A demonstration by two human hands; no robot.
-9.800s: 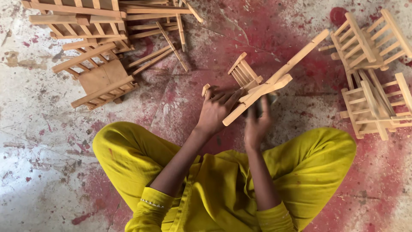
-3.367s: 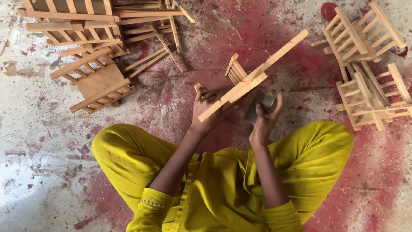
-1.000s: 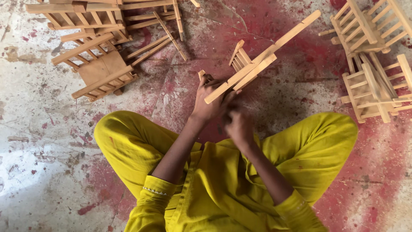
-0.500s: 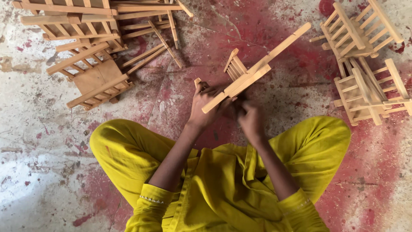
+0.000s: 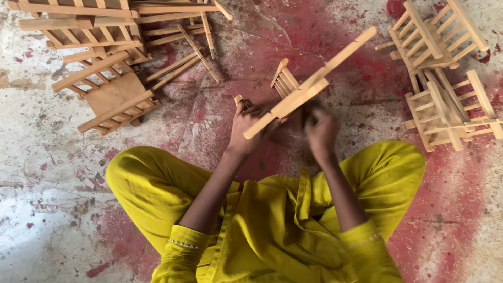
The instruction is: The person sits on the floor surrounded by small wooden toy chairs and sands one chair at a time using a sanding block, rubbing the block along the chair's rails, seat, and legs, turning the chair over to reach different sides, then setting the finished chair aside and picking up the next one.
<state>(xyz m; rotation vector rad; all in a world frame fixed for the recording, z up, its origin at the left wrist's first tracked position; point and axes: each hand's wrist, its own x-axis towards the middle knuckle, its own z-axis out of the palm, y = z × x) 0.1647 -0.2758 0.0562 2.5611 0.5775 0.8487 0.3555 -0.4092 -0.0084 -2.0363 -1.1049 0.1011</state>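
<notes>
left hand (image 5: 250, 126) fingers grasp small pale slatted wooden chair frame (image 5: 304, 91), held tilted above red-stained concrete floor (image 5: 251, 42) | right hand (image 5: 320, 131) blurred against frame's underside, grip unclear | finished wooden chairs (image 5: 440, 78) lie right

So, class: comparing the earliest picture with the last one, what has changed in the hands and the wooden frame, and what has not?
The right hand has come up against the wooden frame, blurred; whether it holds anything is unclear. The left hand still grips the frame's lower end, tilted the same way. The chair piles on the floor lie as before.
</notes>
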